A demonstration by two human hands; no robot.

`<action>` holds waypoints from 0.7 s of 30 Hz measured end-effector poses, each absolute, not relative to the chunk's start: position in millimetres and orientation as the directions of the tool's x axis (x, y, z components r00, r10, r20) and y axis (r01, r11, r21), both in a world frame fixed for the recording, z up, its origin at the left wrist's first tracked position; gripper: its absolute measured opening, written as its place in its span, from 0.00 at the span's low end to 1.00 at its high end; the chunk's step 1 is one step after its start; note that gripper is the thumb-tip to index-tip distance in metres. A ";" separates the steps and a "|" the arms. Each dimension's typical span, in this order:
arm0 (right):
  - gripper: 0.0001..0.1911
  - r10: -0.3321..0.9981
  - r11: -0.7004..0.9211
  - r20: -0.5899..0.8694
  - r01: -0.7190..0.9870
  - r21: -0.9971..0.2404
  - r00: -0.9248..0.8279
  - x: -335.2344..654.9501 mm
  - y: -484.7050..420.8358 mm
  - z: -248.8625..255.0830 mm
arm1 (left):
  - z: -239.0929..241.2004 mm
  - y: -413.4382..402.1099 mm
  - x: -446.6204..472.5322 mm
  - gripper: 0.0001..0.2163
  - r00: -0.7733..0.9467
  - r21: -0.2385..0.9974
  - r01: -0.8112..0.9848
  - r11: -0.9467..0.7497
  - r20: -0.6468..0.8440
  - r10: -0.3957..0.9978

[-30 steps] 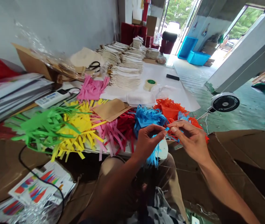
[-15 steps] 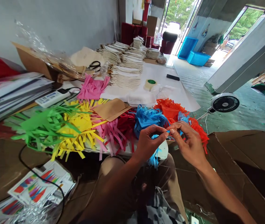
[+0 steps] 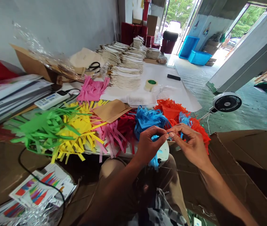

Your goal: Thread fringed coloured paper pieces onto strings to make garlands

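Note:
My left hand [image 3: 149, 142] is closed in a pinch, thumb against fingers, on the twisted top of a blue paper tassel. Its cut strips [image 3: 155, 160] show below that hand, in front of my knees. Meeting it fingertip to fingertip, my right hand [image 3: 189, 142] pinches the same narrow blue twist; most of it is hidden by the fingers. Just beyond my hands lies a heap of blue fringed paper [image 3: 149, 121], with orange-red fringed paper [image 3: 168, 110] to its right.
Green [image 3: 39, 127], yellow [image 3: 77, 125] and pink fringed paper [image 3: 111, 131] lie along the table's near edge. Behind are a brown paper piece [image 3: 112, 110], a plastic tray [image 3: 141, 99], a tape roll [image 3: 150, 84] and stacked bundles [image 3: 126, 75]. A fan [image 3: 227, 103] stands right.
Both hands stay nearly in place, with the fingertips drawn closer together around the blue twist. Less of the blue shows between them. The view has shifted very slightly.

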State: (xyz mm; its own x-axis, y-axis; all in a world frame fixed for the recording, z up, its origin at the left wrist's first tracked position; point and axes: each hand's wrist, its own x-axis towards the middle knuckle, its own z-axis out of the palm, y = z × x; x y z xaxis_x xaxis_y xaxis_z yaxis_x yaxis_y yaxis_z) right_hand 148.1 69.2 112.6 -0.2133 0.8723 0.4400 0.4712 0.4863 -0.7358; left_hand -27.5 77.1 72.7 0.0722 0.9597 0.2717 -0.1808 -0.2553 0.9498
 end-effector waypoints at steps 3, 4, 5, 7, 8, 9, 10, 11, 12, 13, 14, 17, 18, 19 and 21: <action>0.07 0.895 0.445 0.405 0.441 -0.779 -0.188 149.1 68.8 110.8 | 69.0 78.1 -26.2 0.06 0.098 0.950 -0.230 -0.212 0.239 0.966; 0.08 0.906 0.423 0.384 0.428 -0.799 -0.179 149.8 68.7 110.2 | 67.5 78.6 -25.7 0.07 0.111 0.950 -0.247 -0.190 0.223 0.969; 0.08 0.918 0.396 0.360 0.413 -0.820 -0.165 150.7 68.7 109.8 | 66.2 79.0 -25.1 0.07 0.122 0.949 -0.264 -0.170 0.208 0.971; 0.09 0.942 0.335 0.310 0.383 -0.861 -0.129 152.9 69.1 109.2 | 64.1 79.8 -23.9 0.09 0.135 0.944 -0.299 -0.140 0.187 0.973; 0.10 0.953 0.304 0.282 0.368 -0.879 -0.113 154.1 69.5 109.0 | 63.5 80.2 -23.5 0.11 0.136 0.938 -0.320 -0.130 0.181 0.974; 0.10 0.962 0.273 0.253 0.348 -0.897 -0.103 155.3 70.1 108.9 | 63.2 80.5 -23.1 0.14 0.134 0.933 -0.338 -0.125 0.179 0.975; 0.10 0.970 0.244 0.221 0.324 -0.914 -0.105 156.4 70.7 108.6 | 63.1 80.8 -22.9 0.16 0.127 0.928 -0.351 -0.127 0.182 0.975; 0.10 0.975 0.215 0.187 0.298 -0.930 -0.122 157.4 71.4 108.1 | 63.1 81.0 -22.8 0.17 0.118 0.924 -0.358 -0.137 0.191 0.975; 0.11 0.977 0.192 0.157 0.272 -0.943 -0.145 158.2 71.9 107.4 | 63.2 81.2 -22.7 0.16 0.111 0.921 -0.359 -0.153 0.204 0.973; 0.11 0.977 0.174 0.134 0.250 -0.953 -0.168 158.8 72.3 106.4 | 63.1 81.3 -22.8 0.15 0.104 0.919 -0.355 -0.172 0.222 0.970; 0.11 0.976 0.158 0.116 0.234 -0.959 -0.185 159.2 72.4 105.2 | 63.0 81.4 -22.8 0.14 0.101 0.917 -0.349 -0.192 0.240 0.965; 0.10 0.977 0.150 0.109 0.224 -0.963 -0.185 159.6 70.6 101.2 | 63.0 81.0 -22.8 0.13 0.107 0.918 -0.328 -0.225 0.273 0.956; 0.10 0.977 0.158 0.119 0.225 -0.962 -0.176 159.5 69.6 100.2 | 63.4 80.7 -22.6 0.13 0.111 0.919 -0.324 -0.224 0.272 0.956; 0.10 0.977 0.169 0.134 0.222 -0.960 -0.166 159.4 68.7 99.3 | 63.9 80.4 -22.5 0.14 0.117 0.920 -0.325 -0.218 0.267 0.957; 0.09 0.976 0.196 0.170 0.214 -0.957 -0.135 159.2 67.6 98.3 | 65.2 79.8 -22.5 0.14 0.127 0.921 -0.331 -0.203 0.257 0.958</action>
State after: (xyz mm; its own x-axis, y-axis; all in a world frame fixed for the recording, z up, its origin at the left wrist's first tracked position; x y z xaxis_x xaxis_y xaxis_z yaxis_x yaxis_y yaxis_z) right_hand 159.2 67.6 98.3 -0.1347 0.9762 0.1698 0.2142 0.1960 -0.9569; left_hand -22.5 79.8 65.2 0.1272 0.9580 0.2569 -0.3314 -0.2030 0.9214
